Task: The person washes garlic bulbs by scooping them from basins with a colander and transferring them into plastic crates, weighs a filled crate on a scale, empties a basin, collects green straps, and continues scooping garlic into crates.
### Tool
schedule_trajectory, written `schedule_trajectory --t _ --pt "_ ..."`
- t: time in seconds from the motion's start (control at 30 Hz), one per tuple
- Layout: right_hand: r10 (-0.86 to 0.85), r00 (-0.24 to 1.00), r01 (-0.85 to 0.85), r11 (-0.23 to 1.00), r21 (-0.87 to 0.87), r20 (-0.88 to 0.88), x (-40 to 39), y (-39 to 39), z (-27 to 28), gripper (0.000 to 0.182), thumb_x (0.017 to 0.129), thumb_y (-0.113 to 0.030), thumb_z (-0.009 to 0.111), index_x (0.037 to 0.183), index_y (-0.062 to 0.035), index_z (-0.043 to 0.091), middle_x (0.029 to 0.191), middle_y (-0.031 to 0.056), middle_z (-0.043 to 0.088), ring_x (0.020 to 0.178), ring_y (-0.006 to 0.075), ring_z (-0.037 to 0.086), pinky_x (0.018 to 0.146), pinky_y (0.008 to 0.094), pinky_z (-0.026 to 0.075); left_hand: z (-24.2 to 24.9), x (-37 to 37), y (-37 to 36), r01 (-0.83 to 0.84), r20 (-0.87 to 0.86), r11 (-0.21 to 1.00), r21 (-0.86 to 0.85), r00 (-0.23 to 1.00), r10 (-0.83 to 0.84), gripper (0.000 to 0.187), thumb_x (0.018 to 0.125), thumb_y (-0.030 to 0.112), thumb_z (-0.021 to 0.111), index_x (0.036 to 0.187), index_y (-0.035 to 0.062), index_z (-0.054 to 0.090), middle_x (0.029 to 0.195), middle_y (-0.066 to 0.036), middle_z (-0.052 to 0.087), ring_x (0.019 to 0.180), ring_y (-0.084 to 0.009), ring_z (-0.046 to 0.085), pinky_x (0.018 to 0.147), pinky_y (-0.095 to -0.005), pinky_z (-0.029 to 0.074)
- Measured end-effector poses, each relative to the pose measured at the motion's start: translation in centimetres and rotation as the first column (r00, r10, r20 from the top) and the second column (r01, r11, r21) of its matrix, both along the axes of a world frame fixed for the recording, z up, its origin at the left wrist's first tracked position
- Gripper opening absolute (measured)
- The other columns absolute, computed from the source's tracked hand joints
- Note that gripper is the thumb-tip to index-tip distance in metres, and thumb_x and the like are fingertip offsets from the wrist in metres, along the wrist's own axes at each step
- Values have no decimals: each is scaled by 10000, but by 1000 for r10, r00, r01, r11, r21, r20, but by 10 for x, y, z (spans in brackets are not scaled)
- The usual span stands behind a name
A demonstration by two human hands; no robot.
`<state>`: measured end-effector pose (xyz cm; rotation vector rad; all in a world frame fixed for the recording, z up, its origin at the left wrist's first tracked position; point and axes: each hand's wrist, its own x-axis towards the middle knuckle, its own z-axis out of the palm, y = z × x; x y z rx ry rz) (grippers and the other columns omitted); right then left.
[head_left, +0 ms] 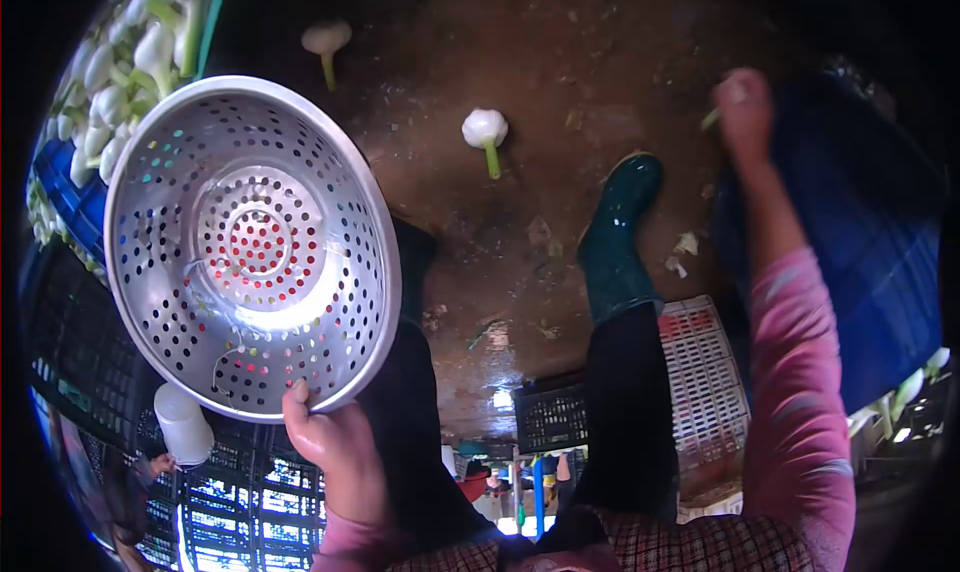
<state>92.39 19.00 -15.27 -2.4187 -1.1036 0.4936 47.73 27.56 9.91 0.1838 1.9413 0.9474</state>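
My left hand (335,442) grips the lower rim of a perforated metal colander (340,222), thumb over the edge. The colander is tilted, its inside facing the camera, with only small scraps in it. My right hand (745,107) is stretched far forward at the upper right, blurred, its fingers closed. A short green piece sticks out beside its fingers; the rest of what it holds is hidden. Between the hands, a white bulb with a green stem (485,129) lies on the wet brown floor. Another bulb (327,39) lies farther up and left.
Many white bulbs (155,52) are heaped at the upper left. A large blue container (850,252) stands right of my arm. Green boots (620,232) stand on the floor (540,72). Crates (705,362) and a white container (183,424) are lower down. Part of a person shows at lower left.
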Motion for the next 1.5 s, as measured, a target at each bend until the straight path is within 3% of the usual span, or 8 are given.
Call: schedule_trajectory --t 0.13,0.3,0.57,0.8,1.07,1.2,1.33,1.5 --pt "280 894 -369 903 -219 -350 -171 38 69 379 615 -239 652 972 -173 544 755 73 536 705 255 529 660 351 445 -4 -8 3 -103 48 994 23 994 102 351 731 56 397 1048 -94 416 1046 -176 482 992 -272 476 897 -384 364" --pt "655 751 -660 749 -56 -83 -260 88 11 237 661 -258 622 855 -123 598 762 67 519 698 257 506 613 345 431 -8 -27 8 -264 151 962 -65 951 272 474 687 51 395 1145 -59 339 1122 -175 437 1026 -314 459 901 -464 359" --pt "471 867 -494 857 -147 -163 -351 260 43 385 671 -269 604 1006 -102 515 827 72 575 784 289 542 647 387 442 -14 -66 13 -478 143 794 -375 817 559 454 668 22 391 1119 -32 365 1084 -145 457 999 -302 481 832 -462 417" --pt "476 837 -529 577 -622 -270 -374 321 38 340 760 -307 472 1069 -166 480 1035 148 517 948 289 512 771 381 432 -13 -68 13 -541 172 763 -353 764 622 513 642 -4 400 1151 -1 338 1079 -130 447 986 -296 484 822 -465 423" --pt "355 865 -300 932 202 -355 -357 388 227 475 671 -153 598 1126 -108 466 1012 131 528 927 264 523 810 333 407 -17 -66 14 -591 163 706 -391 710 685 509 631 0 422 1136 31 366 1073 -93 446 959 -232 497 765 -380 460" --pt "497 782 -535 845 -4 376 -407 485 101 676 658 -308 618 1240 -157 308 1097 155 415 971 359 413 839 423 355 -16 -69 17 -578 276 758 -302 708 650 540 620 -14 420 1152 60 369 1078 -73 445 933 -209 499 734 -338 460" --pt "450 716 -484 871 -85 534 -438 497 71 783 664 -360 600 1267 -203 126 1198 163 295 966 392 357 849 437 344 -17 -66 14 -587 262 760 -279 715 648 583 612 -16 431 1183 79 355 1072 -53 450 932 -196 495 720 -334 457" --pt "648 551 -719 688 -94 526 -414 469 116 628 685 -297 584 1214 -113 299 1183 180 331 1040 350 352 874 480 306 -15 -71 22 -576 251 753 -318 715 652 577 624 -40 414 1187 60 345 1109 -74 434 976 -195 467 763 -326 437"
